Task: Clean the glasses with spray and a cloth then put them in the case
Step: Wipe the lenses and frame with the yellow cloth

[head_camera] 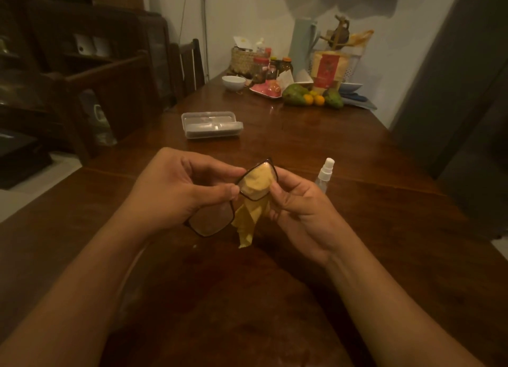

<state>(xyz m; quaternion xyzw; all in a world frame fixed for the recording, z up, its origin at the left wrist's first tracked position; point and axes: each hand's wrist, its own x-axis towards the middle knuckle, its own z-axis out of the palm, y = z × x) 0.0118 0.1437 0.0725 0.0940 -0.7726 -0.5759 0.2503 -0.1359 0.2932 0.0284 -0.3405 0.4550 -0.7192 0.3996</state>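
Yellow cloth (257, 186) lay pinched against one lens by our right hand (295, 207) at frame centre; our left hand (176, 190) gripped the light, fragile glasses (233, 199) by the rim.

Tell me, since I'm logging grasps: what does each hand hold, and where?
Left hand pinches the dark-framed glasses at the bridge; right hand presses the yellow cloth behind the upper lens.
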